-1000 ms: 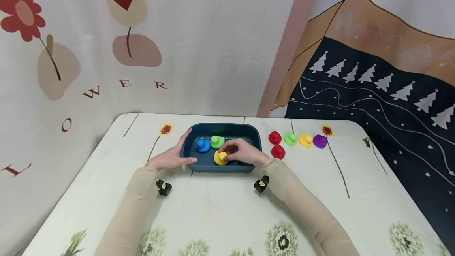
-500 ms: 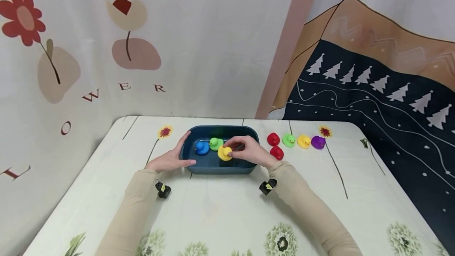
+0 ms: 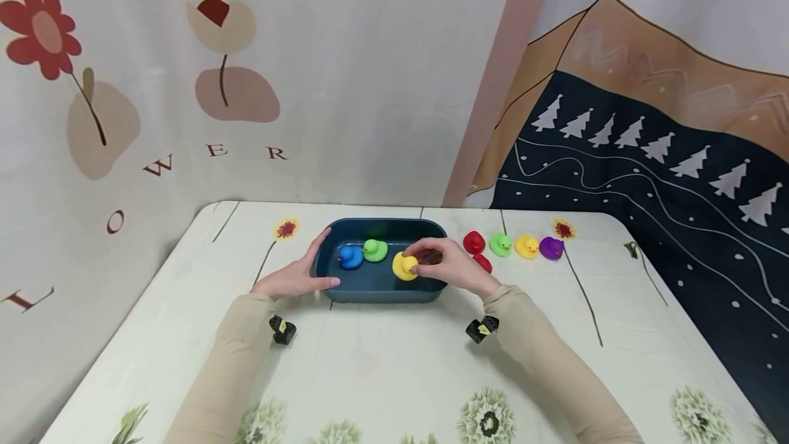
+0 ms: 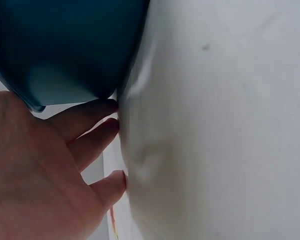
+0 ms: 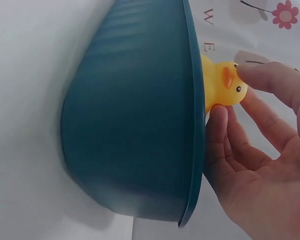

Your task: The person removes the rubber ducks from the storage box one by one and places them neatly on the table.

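Observation:
My right hand [image 3: 453, 264] pinches a yellow rubber duck [image 3: 403, 266] between thumb and fingers, over the right half of a dark blue-green bin [image 3: 370, 297]. In the right wrist view the yellow duck [image 5: 225, 82] shows above the rim, thumb at its head. My left hand [image 3: 298, 277] rests against the bin's left end, thumb along the front and fingers spread at the side. From the left wrist, the left hand [image 4: 45, 160] lies beside the bin wall [image 4: 65, 90] with fingers fairly straight. Inside the bin sit a blue duck [image 3: 351, 257] and a green duck [image 3: 375, 250].
To the right of the bin, a red duck [image 3: 474, 242], a green duck [image 3: 501, 244], a yellow duck [image 3: 527, 247] and a purple duck [image 3: 551, 248] stand in a row. Another red duck [image 3: 483, 264] is partly behind the right hand. Printed curtains rise behind the table [image 3: 370, 362].
My right hand has lifted the yellow duck and moved it rightward, away from the blue and green ducks. The left hand has stayed on the bin.

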A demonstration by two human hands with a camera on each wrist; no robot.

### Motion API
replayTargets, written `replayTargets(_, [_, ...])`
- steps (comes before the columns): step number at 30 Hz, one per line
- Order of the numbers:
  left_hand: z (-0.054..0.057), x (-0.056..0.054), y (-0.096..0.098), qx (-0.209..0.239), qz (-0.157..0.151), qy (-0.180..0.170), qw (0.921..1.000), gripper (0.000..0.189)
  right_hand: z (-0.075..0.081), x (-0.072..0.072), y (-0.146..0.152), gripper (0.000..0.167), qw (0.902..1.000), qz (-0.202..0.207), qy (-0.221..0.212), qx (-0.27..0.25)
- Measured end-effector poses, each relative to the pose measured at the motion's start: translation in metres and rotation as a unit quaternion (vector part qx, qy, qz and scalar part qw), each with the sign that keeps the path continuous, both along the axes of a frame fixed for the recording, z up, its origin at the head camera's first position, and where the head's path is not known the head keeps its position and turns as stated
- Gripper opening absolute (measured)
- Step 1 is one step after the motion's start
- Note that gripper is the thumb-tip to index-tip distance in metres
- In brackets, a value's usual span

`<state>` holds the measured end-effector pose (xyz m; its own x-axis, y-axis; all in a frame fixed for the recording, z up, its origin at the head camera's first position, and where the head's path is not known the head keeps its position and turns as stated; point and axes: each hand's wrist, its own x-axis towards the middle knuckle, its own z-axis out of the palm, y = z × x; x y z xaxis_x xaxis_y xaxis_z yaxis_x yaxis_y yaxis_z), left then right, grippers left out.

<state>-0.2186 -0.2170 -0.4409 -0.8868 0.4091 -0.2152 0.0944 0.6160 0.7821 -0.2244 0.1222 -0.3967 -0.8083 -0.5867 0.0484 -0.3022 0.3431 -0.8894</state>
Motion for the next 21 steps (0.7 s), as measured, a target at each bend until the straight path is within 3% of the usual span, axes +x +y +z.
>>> replayTargets(9, [0.001,0.001,0.0,0.004,-0.002,0.002,1.0,0.103,0.02,0.019,0.009,0.028,0.9994,-0.035,-0.002,-0.001])
replayTargets(14, [0.002,0.001,0.001,0.006,0.002,0.001,1.0,0.102,0.008,0.01,0.022,0.028,0.999,-0.044,0.005,-0.003])
replayTargets(21, [0.002,0.002,0.001,0.006,0.002,0.002,1.0,0.104,0.009,0.008,0.041,0.029,0.9984,-0.055,0.01,-0.007])
